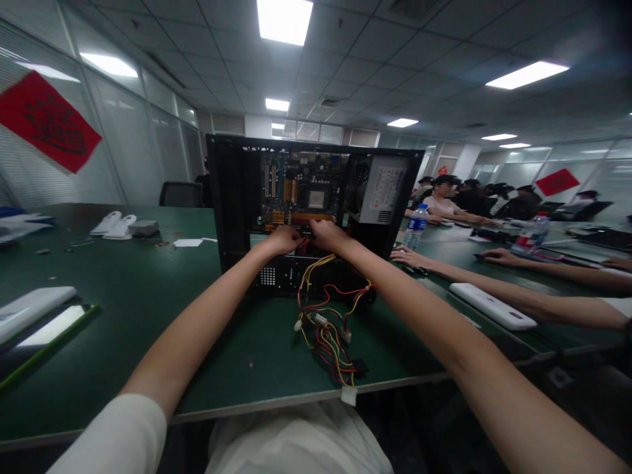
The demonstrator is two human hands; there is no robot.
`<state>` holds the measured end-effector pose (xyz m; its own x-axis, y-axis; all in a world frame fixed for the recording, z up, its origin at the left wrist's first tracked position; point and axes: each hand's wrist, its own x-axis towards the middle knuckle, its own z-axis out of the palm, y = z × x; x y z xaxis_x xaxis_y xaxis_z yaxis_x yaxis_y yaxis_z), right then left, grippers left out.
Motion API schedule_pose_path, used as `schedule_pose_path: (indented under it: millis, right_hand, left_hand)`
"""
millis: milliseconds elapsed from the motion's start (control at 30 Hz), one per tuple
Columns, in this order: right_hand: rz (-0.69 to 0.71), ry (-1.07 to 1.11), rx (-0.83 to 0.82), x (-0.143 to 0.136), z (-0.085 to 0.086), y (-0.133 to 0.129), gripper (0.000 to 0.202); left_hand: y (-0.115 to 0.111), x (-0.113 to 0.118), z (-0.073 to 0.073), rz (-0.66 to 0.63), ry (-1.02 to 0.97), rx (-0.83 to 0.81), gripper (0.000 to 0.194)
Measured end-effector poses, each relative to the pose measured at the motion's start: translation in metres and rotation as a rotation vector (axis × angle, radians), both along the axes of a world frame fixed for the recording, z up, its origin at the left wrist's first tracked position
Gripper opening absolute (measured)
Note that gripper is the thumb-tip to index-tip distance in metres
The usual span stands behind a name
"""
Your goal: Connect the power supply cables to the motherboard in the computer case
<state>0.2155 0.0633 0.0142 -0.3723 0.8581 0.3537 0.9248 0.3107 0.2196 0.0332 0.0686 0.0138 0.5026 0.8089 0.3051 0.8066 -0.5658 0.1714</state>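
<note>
An open black computer case (232, 197) stands upright on the green table in front of me. Inside it are a motherboard (276, 174) with a bare processor socket area and, at the upper right, a silver power supply (384, 187). My left hand (282, 241) and my right hand (326, 234) meet at the motherboard's lower edge, fingers bent and closed. Thin red wires (307, 245) run between them; what the fingertips grip is hidden. A bundle of yellow, red and black power cables (333, 329) with white and black connectors hangs out of the case onto the table.
At left lie a white device (34, 309), a green-edged tablet-like panel (49, 329), white objects (116, 225) and a grey block (144, 228). Right of the case are a water bottle (417, 224), a white bar-shaped device (492, 306) and other people's arms (508, 289). More people sit behind.
</note>
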Motion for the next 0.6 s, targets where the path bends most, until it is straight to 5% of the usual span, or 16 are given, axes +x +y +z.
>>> schedule_pose_path:
  millis: [267,600]
  right_hand:
    - [-0.010,-0.020,-0.016,0.003,-0.002,0.011,0.040]
    - [0.014,0.152,-0.035,0.008,-0.003,-0.011,0.029]
  left_hand:
    - [0.001,0.001,0.002,0.003,0.028,0.009,0.034]
    - [0.000,0.010,0.004,0.070,0.070,0.074,0.037]
